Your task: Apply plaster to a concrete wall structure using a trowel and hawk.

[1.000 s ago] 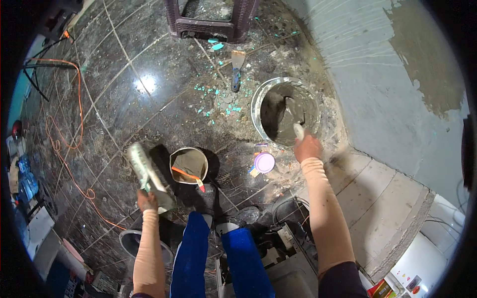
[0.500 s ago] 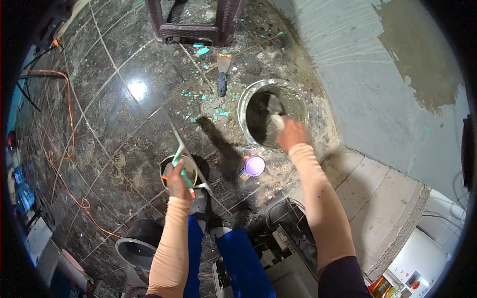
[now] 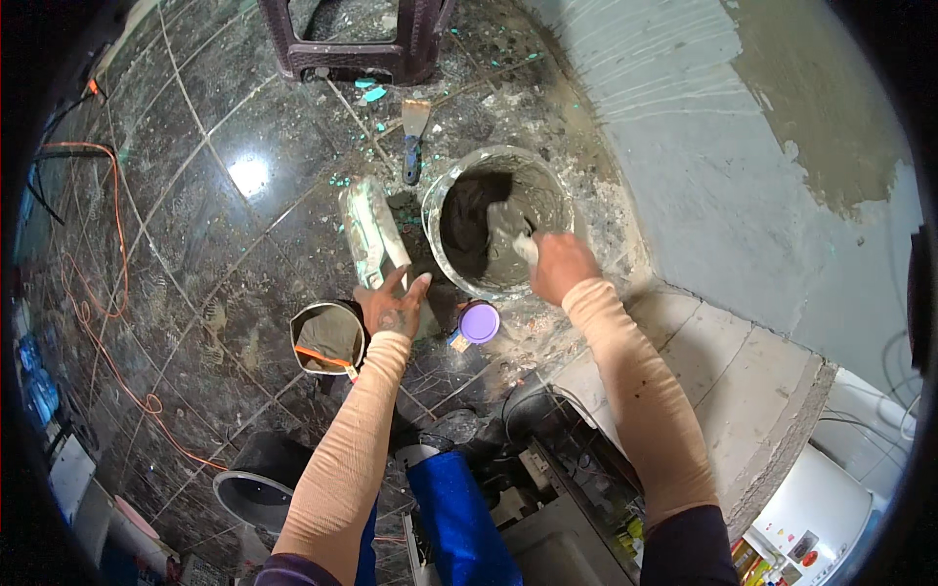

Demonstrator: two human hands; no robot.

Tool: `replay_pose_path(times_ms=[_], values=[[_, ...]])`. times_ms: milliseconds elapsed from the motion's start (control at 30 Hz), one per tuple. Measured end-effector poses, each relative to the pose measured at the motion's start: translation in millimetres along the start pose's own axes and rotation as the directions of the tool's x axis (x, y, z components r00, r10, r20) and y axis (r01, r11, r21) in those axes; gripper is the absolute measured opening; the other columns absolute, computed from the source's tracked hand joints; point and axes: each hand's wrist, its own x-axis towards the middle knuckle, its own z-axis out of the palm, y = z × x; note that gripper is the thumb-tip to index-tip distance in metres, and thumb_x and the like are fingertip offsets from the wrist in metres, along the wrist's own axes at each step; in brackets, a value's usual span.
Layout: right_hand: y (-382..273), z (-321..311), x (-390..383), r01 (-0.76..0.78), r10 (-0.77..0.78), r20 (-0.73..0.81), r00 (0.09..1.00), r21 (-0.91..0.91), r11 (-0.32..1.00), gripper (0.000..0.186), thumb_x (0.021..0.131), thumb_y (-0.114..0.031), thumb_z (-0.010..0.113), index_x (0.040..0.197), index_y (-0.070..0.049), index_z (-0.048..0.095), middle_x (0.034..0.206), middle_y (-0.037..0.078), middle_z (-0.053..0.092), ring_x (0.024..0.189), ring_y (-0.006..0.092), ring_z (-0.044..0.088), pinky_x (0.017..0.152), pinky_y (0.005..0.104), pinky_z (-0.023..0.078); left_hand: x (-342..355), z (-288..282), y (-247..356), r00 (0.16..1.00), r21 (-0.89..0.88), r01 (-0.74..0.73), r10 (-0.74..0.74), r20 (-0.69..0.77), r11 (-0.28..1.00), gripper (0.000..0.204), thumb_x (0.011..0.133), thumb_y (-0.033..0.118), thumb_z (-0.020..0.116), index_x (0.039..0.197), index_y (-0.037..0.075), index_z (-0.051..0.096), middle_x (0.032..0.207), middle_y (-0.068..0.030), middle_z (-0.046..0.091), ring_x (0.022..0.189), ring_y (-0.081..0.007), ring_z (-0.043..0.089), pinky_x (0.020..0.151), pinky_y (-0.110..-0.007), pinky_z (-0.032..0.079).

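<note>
My left hand holds a flat plaster trowel, its long blade lying level just left of the bucket. A round bucket of wet grey plaster stands on the dark tiled floor. My right hand is at the bucket's right rim, closed on the handle of a small tool whose end dips into the plaster. Both forearms wear beige sleeves.
A small bucket with an orange-handled tool sits by my left wrist, with a purple lid between my arms. A putty knife lies beyond the bucket near a dark stool. An orange cable runs at the left; a plastered wall rises at the right.
My left hand has carried the trowel from the small bucket up and right to beside the plaster bucket. My right hand has stayed at the plaster bucket.
</note>
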Motion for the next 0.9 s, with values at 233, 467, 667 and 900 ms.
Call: replay_pose_path(times_ms=[233,467,667,900], values=[[-38.6,26.9,-7.1,0.051,-0.063,0.029,0.998,0.316,0.948,0.036,0.077,-0.018,0.062,0.109,-0.002,0.059,0.094,0.023,0.065,0.091,0.0413,0.061,0.092,0.0454,0.046,22.2,34.4,31.3,0.999,0.049,-0.026,0.027,-0.02,0.998,0.058,0.07,0.058,0.07,0.099,0.008,0.07,0.099,-0.0262,0.055,0.086,-0.0398,0.059,0.086,-0.04,0.046],[3.0,-18.4,3.7,0.147,-0.123,0.133,0.984,-0.189,0.971,0.018,0.075,-0.009,0.06,0.089,-0.002,0.069,0.093,0.02,0.067,0.092,0.035,0.065,0.083,0.0399,0.053,27.7,52.6,24.4,0.988,-0.116,0.122,-0.109,0.109,0.986,0.051,0.072,0.047,0.074,0.081,-0.003,0.067,0.095,-0.026,0.057,0.081,-0.0367,0.06,0.078,-0.043,0.048],[-7.3,-10.2,8.7,0.026,-0.026,0.001,1.0,-0.072,0.997,0.022,0.076,-0.016,0.062,0.091,0.0,0.065,0.094,0.022,0.065,0.089,0.0364,0.064,0.08,0.0438,0.052,9.6,83.8,-2.4,0.99,-0.542,0.134,-0.13,0.045,0.83,0.064,0.078,0.016,0.071,0.125,-0.003,0.032,0.099,-0.0203,0.06,0.08,-0.029,0.062,0.071,-0.034,0.051],[-4.6,37.9,-45.9,0.148,-0.15,0.043,0.988,0.038,0.988,0.022,0.077,-0.016,0.058,0.094,-0.002,0.063,0.083,0.022,0.065,0.081,0.039,0.064,0.076,0.0463,0.052,-3.3,92.8,-21.6,0.962,-0.117,-0.198,0.169,-0.215,0.973,0.064,0.068,0.026,0.081,0.107,-0.01,0.044,0.087,-0.0167,0.062,0.083,-0.0324,0.058,0.08,-0.036,0.044]])
